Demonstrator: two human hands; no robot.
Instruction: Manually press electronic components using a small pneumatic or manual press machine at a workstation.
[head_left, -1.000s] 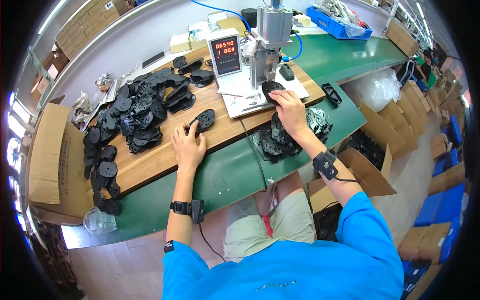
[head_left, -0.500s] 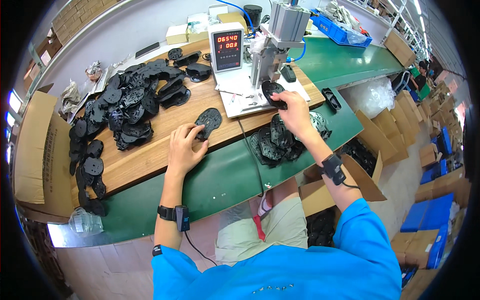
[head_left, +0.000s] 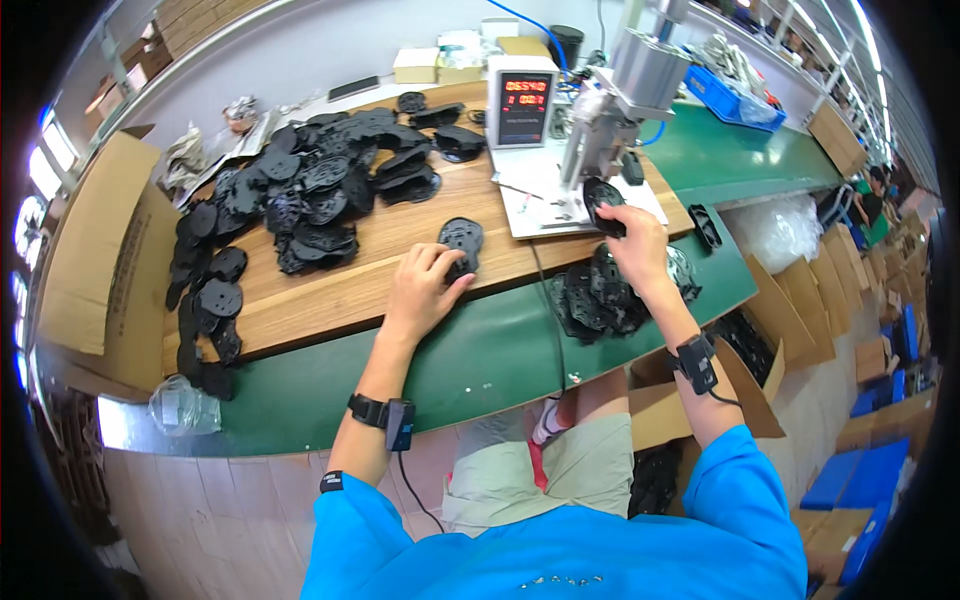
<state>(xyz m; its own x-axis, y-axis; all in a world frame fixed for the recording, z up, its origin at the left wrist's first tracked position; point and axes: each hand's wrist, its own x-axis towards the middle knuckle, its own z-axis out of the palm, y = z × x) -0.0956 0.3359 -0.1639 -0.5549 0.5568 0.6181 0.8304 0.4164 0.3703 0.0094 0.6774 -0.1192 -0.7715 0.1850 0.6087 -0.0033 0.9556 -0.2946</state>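
Note:
My left hand [head_left: 423, 290] rests at the front edge of the wooden board, its fingers and thumb around the near end of a black plastic mouse base [head_left: 462, 238] that lies flat there. In my right hand [head_left: 641, 245] a second black plastic shell [head_left: 601, 197], tilted up, is pinched at the front of the bench press [head_left: 603, 140], below its head. My fingers hide part of that shell. Close under my right hand, several black shells [head_left: 590, 300] are heaped on the green table [head_left: 480, 375].
A large pile of black shells [head_left: 320, 185] covers the board's left side, beside an open carton [head_left: 100, 245]. The press's white base [head_left: 540, 215] carries a counter box with a red display [head_left: 522, 105]. At the right stand cartons [head_left: 790, 300] and a blue crate [head_left: 735, 100].
My view has swung left, so the scene sits farther right in the picture. Both hands keep nearly the same places on their shells.

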